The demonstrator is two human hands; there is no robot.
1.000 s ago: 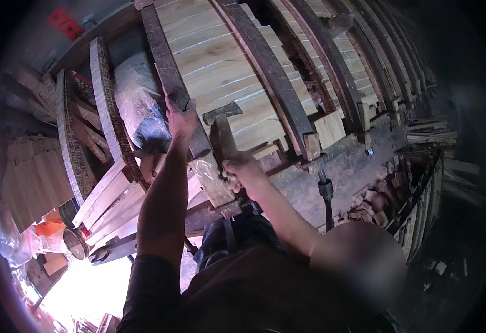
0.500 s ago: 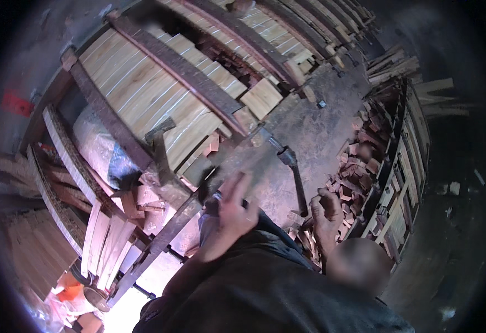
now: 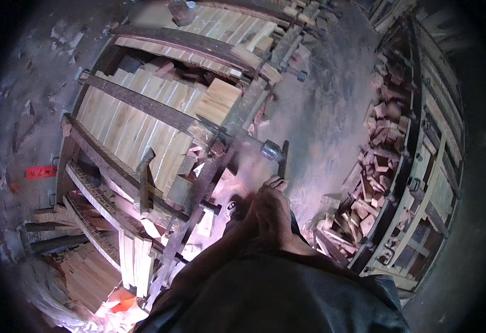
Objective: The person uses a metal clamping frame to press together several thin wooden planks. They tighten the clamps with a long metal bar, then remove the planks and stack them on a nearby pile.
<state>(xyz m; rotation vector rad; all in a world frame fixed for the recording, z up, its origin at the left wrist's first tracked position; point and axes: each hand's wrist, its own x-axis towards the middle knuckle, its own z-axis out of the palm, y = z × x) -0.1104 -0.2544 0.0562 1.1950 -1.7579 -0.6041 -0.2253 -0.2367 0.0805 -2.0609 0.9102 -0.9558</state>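
Nearest is the person's dark cloth garment [image 3: 265, 294]. Beyond it, both bare hands come together: the right hand [image 3: 274, 215] is in front, its fingers bent inward, while the left hand [image 3: 247, 220] lies in shadow against it, partly covered. The bent fingertips meet the lower end of a dark, slim metal bar [image 3: 285, 157]; the overlap is murky, so I cannot tell whether either hand has closed around it, nor how far the left fingers are open. The bar stands at a thick, round, dark metal socket [image 3: 272, 149], at the end of a screw projecting from a long, dark steel rail [image 3: 212, 176].

To the right of the hands, small reddish wood offcuts [image 3: 379, 166] lie heaped along a rack. Left of the rail, a tool with a dark metal head and wooden handle [image 3: 144, 186] lies near pale, edge-lined wooden boards [image 3: 137, 114], which dark crossbars span. Farther left, a red paper label [image 3: 42, 172] shows.
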